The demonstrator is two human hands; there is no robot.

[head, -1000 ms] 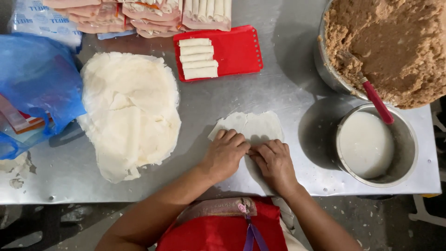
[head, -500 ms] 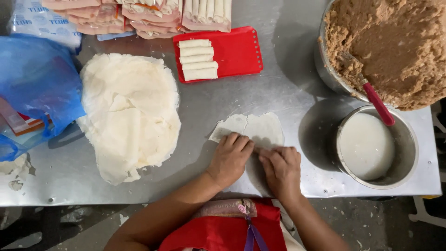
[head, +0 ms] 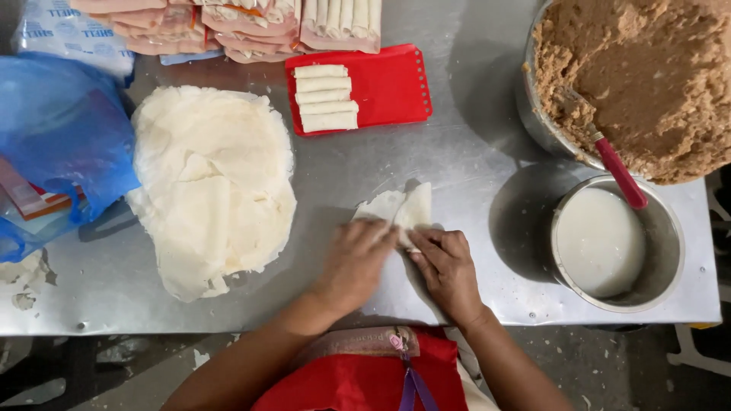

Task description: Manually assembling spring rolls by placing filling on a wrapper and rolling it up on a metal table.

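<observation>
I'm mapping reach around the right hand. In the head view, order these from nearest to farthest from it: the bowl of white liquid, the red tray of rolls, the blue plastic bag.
From the right hand:
1. Bowl of white liquid, just to its right.
2. Red tray of rolls, up and slightly left, at the table's far side.
3. Blue plastic bag, far left.

Packaging-wise it's all along the top and left of the steel table (head: 457, 160). Top edge: a row of clear plastic packs of rolls (head: 228, 27), pinkish and cream inside, overlapping each other, cut off by the frame. Top left corner: a whitish printed plastic bag (head: 72, 38) w/ blue lettering, lying flat, partly under the packs. Left side: big crumpled blue plastic bag (head: 65, 144), semi see-through, and inside it a flat pack (head: 30, 199) w/ red, orange & white stripes. No screens or signs anywhere.
</observation>
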